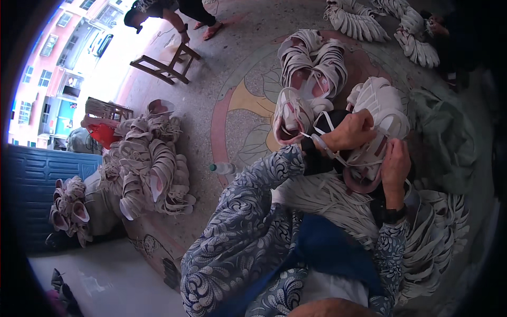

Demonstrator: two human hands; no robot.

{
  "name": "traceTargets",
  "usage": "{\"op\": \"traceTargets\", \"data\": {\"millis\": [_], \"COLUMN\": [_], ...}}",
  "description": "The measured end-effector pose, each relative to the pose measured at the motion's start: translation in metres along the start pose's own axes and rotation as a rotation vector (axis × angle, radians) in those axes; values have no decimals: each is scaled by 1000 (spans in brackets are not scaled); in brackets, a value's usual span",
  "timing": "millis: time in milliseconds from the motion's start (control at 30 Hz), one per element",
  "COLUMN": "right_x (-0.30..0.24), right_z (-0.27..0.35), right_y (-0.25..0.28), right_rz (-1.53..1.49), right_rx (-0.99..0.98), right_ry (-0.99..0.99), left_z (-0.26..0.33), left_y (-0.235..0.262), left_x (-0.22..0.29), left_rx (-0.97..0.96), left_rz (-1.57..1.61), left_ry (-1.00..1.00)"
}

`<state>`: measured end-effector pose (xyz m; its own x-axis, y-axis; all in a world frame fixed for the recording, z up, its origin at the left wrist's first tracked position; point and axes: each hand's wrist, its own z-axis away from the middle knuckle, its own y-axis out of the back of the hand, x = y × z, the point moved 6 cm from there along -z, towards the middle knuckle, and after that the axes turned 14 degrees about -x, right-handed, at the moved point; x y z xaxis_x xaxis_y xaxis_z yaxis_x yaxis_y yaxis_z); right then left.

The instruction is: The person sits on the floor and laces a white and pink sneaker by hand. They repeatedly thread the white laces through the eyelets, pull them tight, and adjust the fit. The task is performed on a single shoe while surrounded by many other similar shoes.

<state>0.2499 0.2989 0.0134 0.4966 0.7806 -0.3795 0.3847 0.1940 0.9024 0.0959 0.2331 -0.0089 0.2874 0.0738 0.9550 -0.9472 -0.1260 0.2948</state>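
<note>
A white and pink shoe upper (374, 153) lies in front of me over my lap, its opening toward me. My left hand (348, 132) is closed over its far left side, with the fingers pinched on a white shoelace (326, 138) that loops round beside the wrist. At the upper's right edge, my right hand (396, 165) is closed on its side; the fingertips are partly hidden. Just beyond stands a stack of white uppers (381, 100). A bundle of loose white laces (330, 198) lies across my lap under the forearms.
Nested uppers (317, 61) lie ahead on the patterned floor, others (359, 24) farther back. A large heap of uppers (145, 158) is at the left, near a bottle (223, 168). Another person (158, 11) bends over a wooden stool (168, 64). Green sheeting (441, 137) lies at right.
</note>
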Motion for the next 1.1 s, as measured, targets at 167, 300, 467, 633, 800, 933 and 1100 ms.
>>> {"op": "traceTargets", "data": {"millis": [167,300,467,633,800,933,1100], "right_x": [-14,-9,-19,-19,12,13,-1], "right_z": [-9,-8,19,39,30,33,35], "right_y": [-4,-2,12,-3,-13,-6,-3], "right_rz": [35,-89,-137,-164,-235,-234,-284], "right_rx": [-42,-119,-151,-133,-127,-107,-88], "right_ry": [43,25,0,-38,29,58,95], "left_z": [-8,-8,-11,-20,-31,-31,-21], "left_y": [-10,-15,-24,-23,-41,-38,-33], "left_x": [1,11,26,27,9,19,35], "left_rx": [-37,37,-43,-120,-190,-160,-194], "left_rz": [-146,-281,-475,-548,-872,-754,-788], "left_ry": [-196,-341,-289,-307,-373,-299,-306]}}
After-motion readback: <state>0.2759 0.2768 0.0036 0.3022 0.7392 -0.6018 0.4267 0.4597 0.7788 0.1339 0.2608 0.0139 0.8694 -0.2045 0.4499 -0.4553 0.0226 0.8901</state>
